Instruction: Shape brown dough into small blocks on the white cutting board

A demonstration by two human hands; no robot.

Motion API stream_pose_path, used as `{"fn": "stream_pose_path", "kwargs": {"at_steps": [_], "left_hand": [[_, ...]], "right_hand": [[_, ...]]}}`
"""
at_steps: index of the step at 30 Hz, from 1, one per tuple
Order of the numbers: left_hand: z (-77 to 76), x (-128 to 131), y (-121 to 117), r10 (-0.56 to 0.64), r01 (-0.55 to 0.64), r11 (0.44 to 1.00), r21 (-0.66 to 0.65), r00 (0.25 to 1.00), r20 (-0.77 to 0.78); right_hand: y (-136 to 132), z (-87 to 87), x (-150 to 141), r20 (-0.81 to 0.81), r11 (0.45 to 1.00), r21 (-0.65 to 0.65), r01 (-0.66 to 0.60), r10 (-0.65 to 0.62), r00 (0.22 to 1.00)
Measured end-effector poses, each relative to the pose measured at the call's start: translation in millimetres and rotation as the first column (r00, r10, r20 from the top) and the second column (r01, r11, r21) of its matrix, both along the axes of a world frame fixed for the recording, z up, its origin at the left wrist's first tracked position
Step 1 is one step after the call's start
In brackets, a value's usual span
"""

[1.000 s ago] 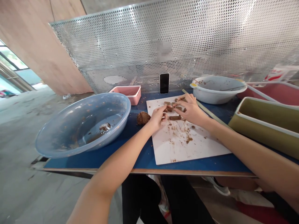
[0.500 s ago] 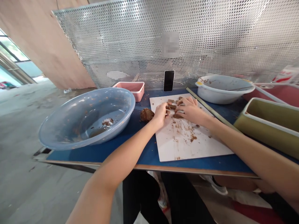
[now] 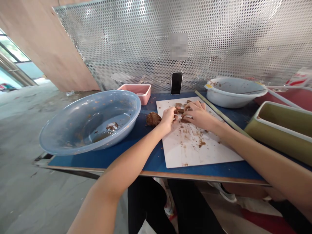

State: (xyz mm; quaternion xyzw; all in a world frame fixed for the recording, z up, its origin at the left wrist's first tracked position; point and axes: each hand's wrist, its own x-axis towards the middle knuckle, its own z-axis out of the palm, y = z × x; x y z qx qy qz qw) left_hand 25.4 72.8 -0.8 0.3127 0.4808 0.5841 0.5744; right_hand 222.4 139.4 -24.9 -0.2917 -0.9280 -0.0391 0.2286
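Observation:
A white board, smeared with brown crumbs, lies on the blue table. Small brown clay-like pieces are gathered at its far side. My left hand is at the board's left part, its fingers curled in against one of these pieces; the fingertips are partly hidden. Facing it, my right hand rests over other pieces, fingers bent but spread apart, touching them from above. A large brown lump sits just left of the board, beside my left wrist.
A big blue basin with a little liquid stands left. Behind are a pink tub and an upright phone. To the right are a long stick, a white basin and an olive planter box. A perforated metal screen closes the back.
Both hands stay at almost the same spot over the brown pieces, with only slight finger movement. The view has shifted very slightly.

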Motion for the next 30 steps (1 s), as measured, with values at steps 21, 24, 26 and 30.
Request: {"fn": "stream_pose_path", "kwargs": {"at_steps": [21, 24, 26, 30], "left_hand": [[3.0, 1, -4, -0.007, 0.007, 1.000, -0.021, 1.000, -0.018], [4.3, 2, -5, -0.004, 0.004, 1.000, -0.021, 1.000, -0.013], [5.2, 2, -5, 0.002, -0.002, 1.000, -0.022, 1.000, -0.009], [5.7, 2, -5, -0.004, 0.004, 1.000, -0.014, 1.000, -0.005]], "right_hand": [[0, 0.0, -2, 0.059, 1.000, 0.011, 0.010, -0.010, 0.998], [-3, 1.0, -3, 0.061, 1.000, 0.012, 0.011, -0.011, 0.998], [-5, 2.2, -3, 0.055, 1.000, 0.018, 0.014, -0.015, 0.998], [-12, 5.7, -3, 0.066, 0.999, 0.035, 0.030, -0.032, 0.997]]}}
